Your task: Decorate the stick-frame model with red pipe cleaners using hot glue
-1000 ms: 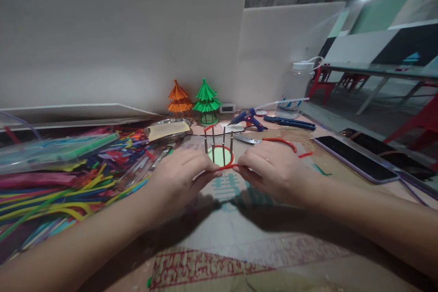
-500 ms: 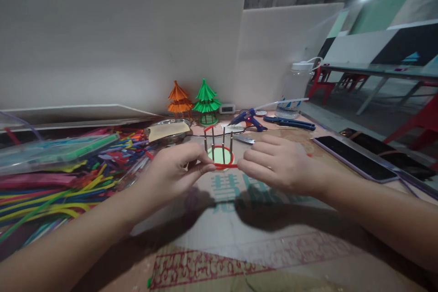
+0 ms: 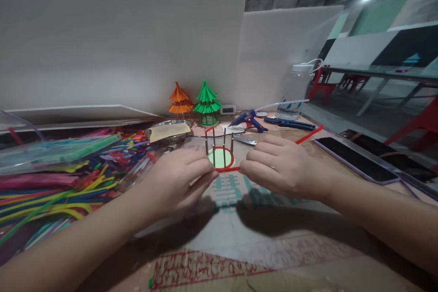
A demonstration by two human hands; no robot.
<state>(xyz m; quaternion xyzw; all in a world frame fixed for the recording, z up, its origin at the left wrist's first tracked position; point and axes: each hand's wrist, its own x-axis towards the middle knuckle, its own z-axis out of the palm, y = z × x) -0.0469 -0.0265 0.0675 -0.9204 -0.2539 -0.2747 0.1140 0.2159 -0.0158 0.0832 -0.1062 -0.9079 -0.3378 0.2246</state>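
A red pipe cleaner (image 3: 231,169) stretches between my two hands. My left hand (image 3: 185,178) pinches it at the left with thumb and forefinger. Closed round it farther along is my right hand (image 3: 278,164), and its free end sticks out behind that hand to the right. Just beyond the strip stands a small round base (image 3: 219,157), pale green with a red rim, carrying several upright dark brown posts (image 3: 224,146). A short red piece lies across the post tops at the left. Whether the strip touches the rim, I cannot tell.
Behind stand an orange tiered-roof model (image 3: 179,100) and a green one (image 3: 206,102). A blue glue gun (image 3: 249,121), pliers-like tool (image 3: 289,123), water bottle (image 3: 294,91) and phone (image 3: 356,159) are at the right. Colourful pipe cleaners (image 3: 58,200) heap at the left beside a metal bowl (image 3: 171,128).
The red pipe cleaner's free end has come into sight right of my right hand. My left hand has turned slightly and sits a little lower; both hands keep hold.
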